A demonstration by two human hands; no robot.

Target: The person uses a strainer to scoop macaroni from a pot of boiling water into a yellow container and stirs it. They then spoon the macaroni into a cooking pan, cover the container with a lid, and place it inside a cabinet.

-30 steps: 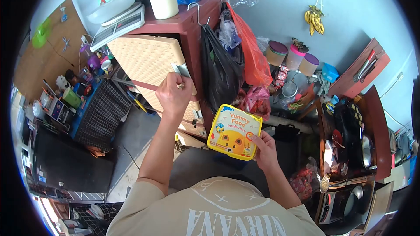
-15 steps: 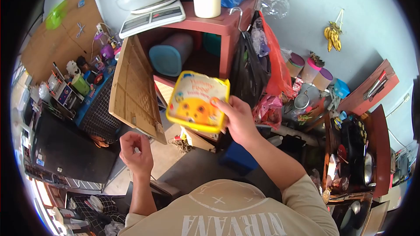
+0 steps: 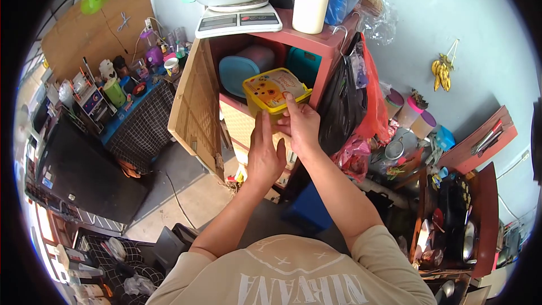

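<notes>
A yellow-lidded plastic food container [image 3: 275, 91], with a puppy picture on its lid, is at the mouth of the cabinet's upper compartment. My right hand [image 3: 301, 123] grips its near right corner, thumb on the lid's edge. My left hand [image 3: 267, 157] is just below, fingers stretched up with their tips right at the container's front wall. Behind the container, inside the compartment, lies a blue-lidded tub [image 3: 239, 75] on its side, and farther right stands a teal container [image 3: 303, 65]. The wooden cabinet door [image 3: 195, 107] hangs wide to the left.
On the cabinet top [image 3: 309, 35] stand a kitchen scale [image 3: 239, 21] with a bowl and a tall cream bottle [image 3: 310, 0]. Black and red plastic bags [image 3: 341, 93] hang on its right side. A blue bin [image 3: 309, 206] is below. Cluttered shelving [image 3: 121, 99] stands to the left.
The container has moved forward to the compartment opening, tilting away from me, in my right hand. My left hand has come up from the lower left to its front, its curled fingers straightening.
</notes>
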